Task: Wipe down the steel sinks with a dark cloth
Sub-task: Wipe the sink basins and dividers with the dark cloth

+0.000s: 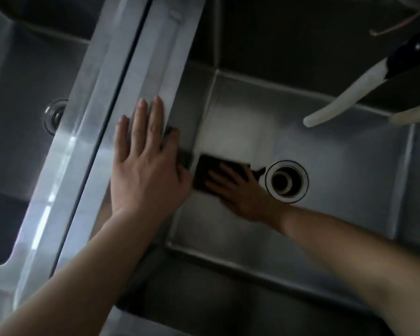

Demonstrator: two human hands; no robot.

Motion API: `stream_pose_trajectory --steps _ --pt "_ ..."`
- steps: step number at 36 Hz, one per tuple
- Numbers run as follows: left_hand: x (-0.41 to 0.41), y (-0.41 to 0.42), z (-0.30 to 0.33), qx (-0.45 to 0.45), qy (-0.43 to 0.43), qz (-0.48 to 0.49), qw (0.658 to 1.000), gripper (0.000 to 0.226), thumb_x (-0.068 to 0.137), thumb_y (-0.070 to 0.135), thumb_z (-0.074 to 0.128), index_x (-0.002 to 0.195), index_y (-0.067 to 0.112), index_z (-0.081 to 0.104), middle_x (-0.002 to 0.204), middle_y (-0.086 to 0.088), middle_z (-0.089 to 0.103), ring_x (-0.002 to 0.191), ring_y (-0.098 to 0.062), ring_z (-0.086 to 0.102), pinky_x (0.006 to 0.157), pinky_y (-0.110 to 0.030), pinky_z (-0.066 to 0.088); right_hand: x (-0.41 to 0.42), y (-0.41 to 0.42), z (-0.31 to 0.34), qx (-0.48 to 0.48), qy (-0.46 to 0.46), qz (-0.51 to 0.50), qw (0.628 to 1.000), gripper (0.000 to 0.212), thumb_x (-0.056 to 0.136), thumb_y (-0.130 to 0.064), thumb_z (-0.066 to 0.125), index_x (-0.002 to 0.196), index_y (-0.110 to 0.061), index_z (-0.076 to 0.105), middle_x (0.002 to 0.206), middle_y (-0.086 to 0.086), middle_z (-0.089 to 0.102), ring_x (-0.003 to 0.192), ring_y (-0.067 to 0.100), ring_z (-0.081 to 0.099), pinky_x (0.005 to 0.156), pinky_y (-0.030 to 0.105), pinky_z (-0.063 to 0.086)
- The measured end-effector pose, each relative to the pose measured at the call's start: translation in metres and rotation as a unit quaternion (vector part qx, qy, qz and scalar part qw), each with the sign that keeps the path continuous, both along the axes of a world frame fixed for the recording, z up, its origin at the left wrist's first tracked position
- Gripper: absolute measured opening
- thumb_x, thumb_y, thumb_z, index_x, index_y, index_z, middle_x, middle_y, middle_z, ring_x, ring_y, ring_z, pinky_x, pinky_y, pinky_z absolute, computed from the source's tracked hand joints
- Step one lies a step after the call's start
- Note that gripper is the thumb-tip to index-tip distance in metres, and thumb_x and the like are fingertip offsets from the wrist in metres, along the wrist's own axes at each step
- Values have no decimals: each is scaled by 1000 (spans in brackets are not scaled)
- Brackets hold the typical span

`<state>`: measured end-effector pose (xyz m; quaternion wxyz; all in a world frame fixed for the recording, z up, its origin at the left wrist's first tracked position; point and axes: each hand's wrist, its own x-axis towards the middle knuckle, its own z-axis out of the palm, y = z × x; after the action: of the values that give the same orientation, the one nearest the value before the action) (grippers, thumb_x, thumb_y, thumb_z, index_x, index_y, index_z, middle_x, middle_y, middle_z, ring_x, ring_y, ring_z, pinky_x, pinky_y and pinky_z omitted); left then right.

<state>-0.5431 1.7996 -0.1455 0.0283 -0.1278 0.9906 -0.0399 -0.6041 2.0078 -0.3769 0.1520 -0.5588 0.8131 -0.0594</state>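
A dark rectangular cloth point(218, 172) is being pressed flat against the floor of the right-hand stainless steel sink basin point(337, 166) by the right hand point(240, 190), its fingers spread open over the fabric rather than curled around it. The cloth is lying just left of the round chrome-ringed drain opening point(286, 181), near the basin's left wall. The left hand point(143, 163) is being rested palm down, fingers extended and nothing gripped, on the flat steel divider rim point(121, 93) between the two basins. A second drain point(55, 116) is partly showing in the left-hand steel basin point(22, 81). A white curved spout point(344, 100) is hanging above the right basin.
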Motion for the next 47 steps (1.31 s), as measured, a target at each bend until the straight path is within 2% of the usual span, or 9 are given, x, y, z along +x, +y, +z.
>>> stream_pose_trajectory --steps 4,7,10,15,21,28,34,39,47 --pt "1 0 3 15 -7 4 1000 61 68 38 57 123 12 62 164 -14 12 152 -30 5 122 -50 5 38 70 -5 33 2 57 998 52 107 -39 33 157 -39 18 165 -8 18 153 29 11 118 63 12" --pt "0 -1 2 24 -3 -1 1000 57 68 39 55 117 11 64 164 -16 12 152 -32 5 121 -53 7 17 81 9 65 -41 -140 987 55 104 -40 31 157 -38 16 164 -5 21 152 28 14 114 62 22" --pt "1 -1 -1 29 7 -5 1000 55 66 38 58 113 11 66 163 -17 13 152 -32 5 121 -53 8 -34 49 16 74 -63 -387 917 61 101 -45 26 157 -36 2 167 -4 5 153 26 0 118 61 12" --pt "-1 -4 -6 30 21 -13 999 49 64 39 60 103 11 67 163 -18 13 152 -33 6 121 -54 7 -132 -47 24 54 -61 -488 869 67 101 -31 36 159 -30 1 168 1 -4 153 31 -10 120 59 -1" --pt "-1 -4 -7 46 35 -12 998 52 62 38 60 104 8 68 162 -17 17 151 -34 10 121 -54 9 -133 -147 32 26 -130 -438 889 72 98 -29 44 159 -28 7 168 -3 -1 153 28 -10 120 58 -2" --pt "-1 -6 -3 39 11 -9 999 49 78 50 52 113 20 69 165 -14 6 152 -30 -2 122 -51 1 -2 -117 18 19 -139 -358 923 70 101 -37 43 159 -30 5 167 -5 0 153 25 -8 119 55 -4" --pt "-2 -5 -6 13 -5 -4 1000 35 75 40 56 97 16 70 165 -12 -1 152 -30 -6 122 -50 -3 103 -49 23 -6 -98 -101 990 58 93 -13 59 148 -22 46 156 5 40 144 42 31 109 70 27" --pt "-1 -4 -6 -12 3 -6 1000 28 78 38 55 88 16 70 165 -12 0 152 -31 -4 122 -50 -1 112 -27 28 97 -93 98 986 55 102 -27 20 157 -35 16 166 -7 7 153 32 -4 117 58 -10" --pt "5 -1 -2 -19 1 1 1000 37 82 42 49 97 18 73 165 -11 1 152 -29 -2 123 -48 0 98 17 57 192 -84 207 956 65 105 -23 33 157 -38 -3 166 -13 -10 152 24 -17 121 57 -2"
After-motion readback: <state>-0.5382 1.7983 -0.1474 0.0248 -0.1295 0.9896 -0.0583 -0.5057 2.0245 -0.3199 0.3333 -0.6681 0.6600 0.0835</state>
